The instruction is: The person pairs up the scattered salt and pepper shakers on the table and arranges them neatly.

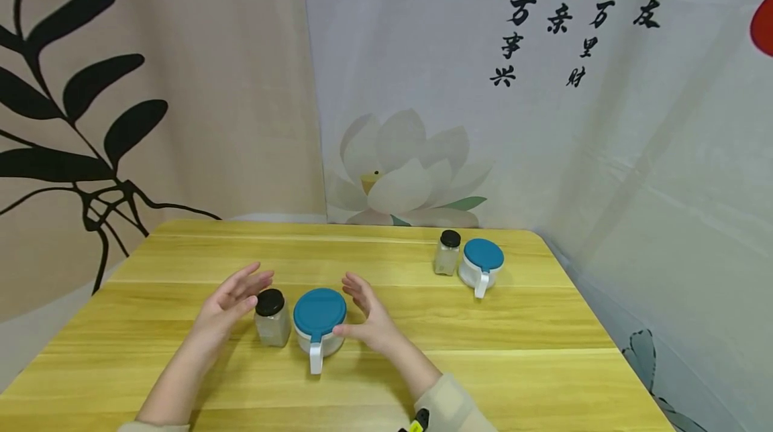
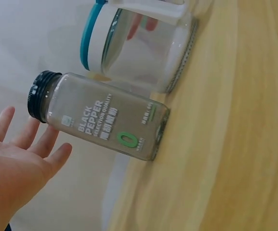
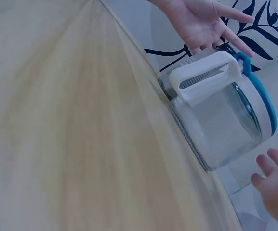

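A black-capped glass pepper jar (image 1: 272, 325) stands upright near the middle of the table, its label reading "BLACK PEPPER" in the left wrist view. My left hand (image 1: 229, 301) is on its left side, fingers spread beside the cap; whether they touch it I cannot tell. Just right of that jar is a clear glass seasoning pot (image 3: 216, 127) with a blue lid (image 1: 320, 312) and a white handle (image 1: 316, 357) facing me. My right hand (image 1: 371, 321) is held around the pot's right side, fingers extended and thumb close to the lid. Neither hand grips anything.
Toward the back right of the wooden table (image 1: 483, 378) stand a second black-capped jar (image 1: 446, 259) and a second blue-lidded pot (image 1: 484, 254), side by side. Behind the table hangs a printed cloth (image 1: 398, 49) with a lotus and writing.
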The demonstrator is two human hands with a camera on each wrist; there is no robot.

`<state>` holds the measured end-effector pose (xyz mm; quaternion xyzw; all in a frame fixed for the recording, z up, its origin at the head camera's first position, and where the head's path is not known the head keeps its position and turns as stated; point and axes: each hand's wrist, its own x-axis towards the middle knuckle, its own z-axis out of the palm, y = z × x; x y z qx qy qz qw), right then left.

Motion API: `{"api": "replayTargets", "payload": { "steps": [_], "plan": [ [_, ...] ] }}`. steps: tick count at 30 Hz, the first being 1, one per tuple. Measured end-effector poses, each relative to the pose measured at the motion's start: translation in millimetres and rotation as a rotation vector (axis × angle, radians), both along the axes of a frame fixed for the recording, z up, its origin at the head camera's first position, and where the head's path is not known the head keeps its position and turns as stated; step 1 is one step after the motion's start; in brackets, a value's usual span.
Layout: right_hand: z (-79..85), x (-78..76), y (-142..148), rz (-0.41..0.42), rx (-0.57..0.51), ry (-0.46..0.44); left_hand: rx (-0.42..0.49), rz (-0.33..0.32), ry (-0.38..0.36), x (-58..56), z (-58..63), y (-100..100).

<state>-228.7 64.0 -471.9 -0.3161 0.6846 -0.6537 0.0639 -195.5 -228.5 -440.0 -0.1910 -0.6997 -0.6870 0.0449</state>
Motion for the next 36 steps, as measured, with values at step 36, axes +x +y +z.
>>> {"api": "replayTargets", "payload": {
  "steps": [36],
  "plan": [
    [18.8, -4.9, 51, -0.125, -0.078, 0.059, -0.039, -0.026, 0.021, -1.7, 39.9, 28]
  ]
}}
